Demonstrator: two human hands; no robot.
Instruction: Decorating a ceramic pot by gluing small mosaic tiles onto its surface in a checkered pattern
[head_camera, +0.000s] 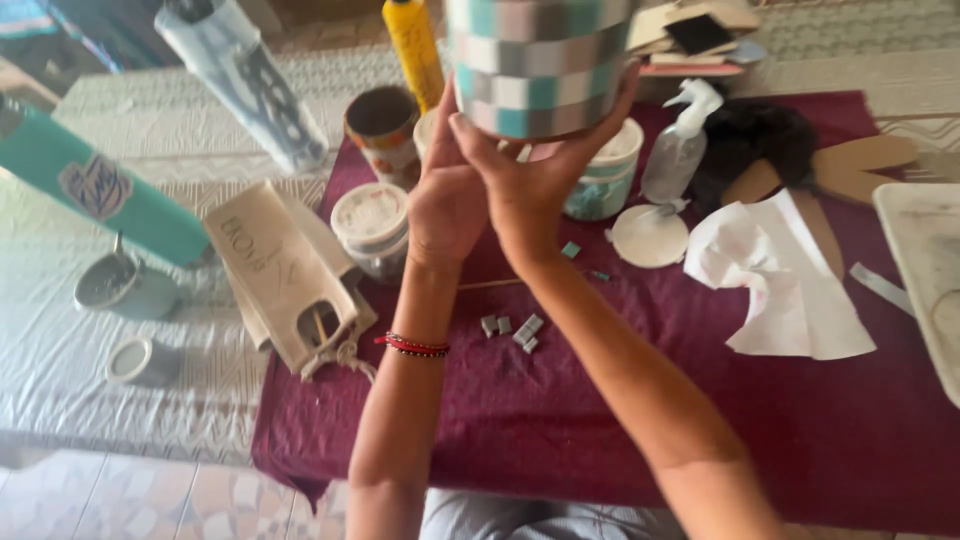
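Now checkered cylinder (535, 60) raised, cradled between left hand (445, 200), right hand (530, 180).

A maroon cloth (600, 430) lies over pale patterned bedding (120, 390) above a tiled floor (150, 500).

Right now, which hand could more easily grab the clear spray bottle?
Probably the right hand: it cups the checkered container on the side facing the spray bottle, while the left hand supports the far side.
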